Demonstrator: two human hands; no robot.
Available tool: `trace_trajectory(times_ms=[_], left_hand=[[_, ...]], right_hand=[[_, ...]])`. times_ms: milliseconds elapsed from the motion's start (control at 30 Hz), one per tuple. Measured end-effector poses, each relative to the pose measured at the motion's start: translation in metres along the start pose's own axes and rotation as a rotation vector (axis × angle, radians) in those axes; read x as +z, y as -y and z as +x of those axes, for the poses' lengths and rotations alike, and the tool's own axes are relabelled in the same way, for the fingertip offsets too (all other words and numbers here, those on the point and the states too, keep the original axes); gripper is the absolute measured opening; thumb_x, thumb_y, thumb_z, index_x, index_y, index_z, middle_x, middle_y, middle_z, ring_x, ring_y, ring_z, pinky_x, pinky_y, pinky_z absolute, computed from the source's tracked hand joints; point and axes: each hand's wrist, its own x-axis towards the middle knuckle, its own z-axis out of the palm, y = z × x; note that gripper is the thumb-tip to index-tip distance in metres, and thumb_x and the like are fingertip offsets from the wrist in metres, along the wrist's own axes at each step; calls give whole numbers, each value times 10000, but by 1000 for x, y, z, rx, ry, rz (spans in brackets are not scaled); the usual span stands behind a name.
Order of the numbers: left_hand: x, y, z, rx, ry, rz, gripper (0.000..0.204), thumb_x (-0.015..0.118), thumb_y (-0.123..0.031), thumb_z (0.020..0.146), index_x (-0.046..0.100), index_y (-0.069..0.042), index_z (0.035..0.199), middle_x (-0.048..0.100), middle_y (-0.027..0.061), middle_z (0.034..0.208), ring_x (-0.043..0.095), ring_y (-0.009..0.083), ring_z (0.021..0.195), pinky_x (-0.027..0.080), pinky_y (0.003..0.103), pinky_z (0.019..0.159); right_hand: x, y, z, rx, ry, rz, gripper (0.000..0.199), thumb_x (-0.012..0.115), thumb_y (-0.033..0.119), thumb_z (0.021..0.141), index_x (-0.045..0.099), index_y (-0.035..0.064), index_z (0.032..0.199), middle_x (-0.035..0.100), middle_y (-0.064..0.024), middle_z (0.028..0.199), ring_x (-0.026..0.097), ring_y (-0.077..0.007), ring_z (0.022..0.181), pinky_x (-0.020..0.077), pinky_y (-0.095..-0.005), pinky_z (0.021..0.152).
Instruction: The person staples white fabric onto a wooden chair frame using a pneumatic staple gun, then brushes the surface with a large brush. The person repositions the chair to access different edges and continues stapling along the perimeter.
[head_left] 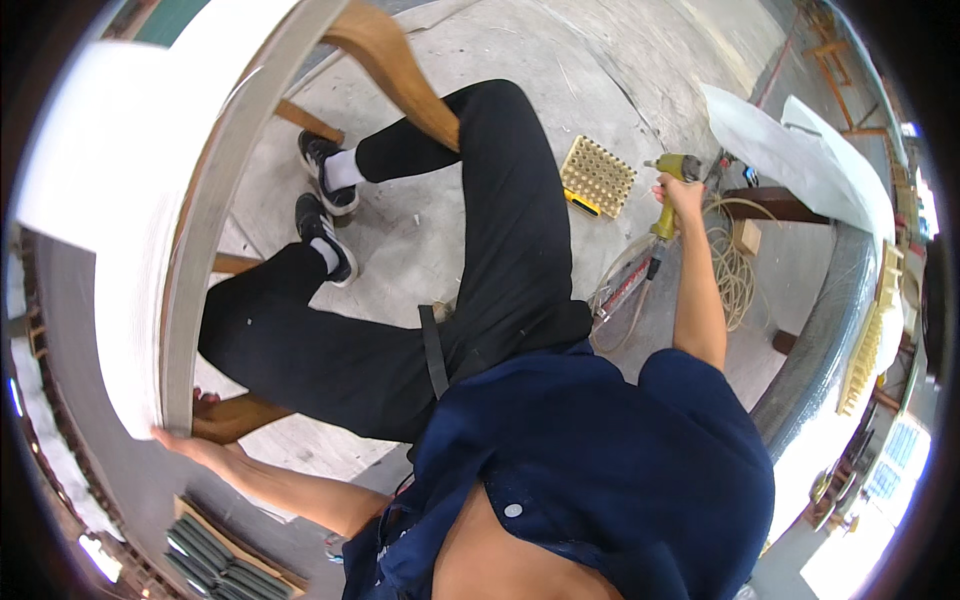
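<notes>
My left hand [195, 445] grips the lower edge of a chair frame covered in white fabric [130, 230], which stands at my left with its wooden legs [395, 70] pointing away. My right hand [682, 195] is stretched out to the right and closed on a yellow pneumatic staple gun [672, 190], held above the concrete floor. The gun's hose [625, 285] trails down beside my leg. I am seated, with my black trousers and black shoes between the two hands.
A yellow perforated block [597, 176] lies on the floor near the gun. A coil of cord [735, 265] and a wooden block sit to the right, under white sheeting [790, 150]. A grey upholstered edge [820, 330] curves along the right. Dark rolled strips [215, 560] lie at lower left.
</notes>
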Motion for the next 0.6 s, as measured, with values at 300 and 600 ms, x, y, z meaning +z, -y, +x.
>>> trace_trajectory(times_ms=[300, 600], left_hand=[[6, -4, -17, 71, -68, 46, 792, 267, -714, 931, 527, -35, 1245, 572, 129, 745, 596, 218, 653, 517, 343, 593], [10, -4, -26, 56, -68, 86, 818, 249, -729, 918, 527, -21, 1221, 572, 114, 762, 585, 205, 676, 510, 341, 621]], right_hand=[[62, -87, 45, 192, 138, -46, 151, 657, 1, 769, 679, -50, 910, 686, -117, 814, 688, -191, 629, 556, -275, 494], [51, -101, 50, 265, 107, -239, 153, 658, 44, 776, 667, -55, 893, 680, -121, 786, 696, -200, 626, 554, -281, 488]])
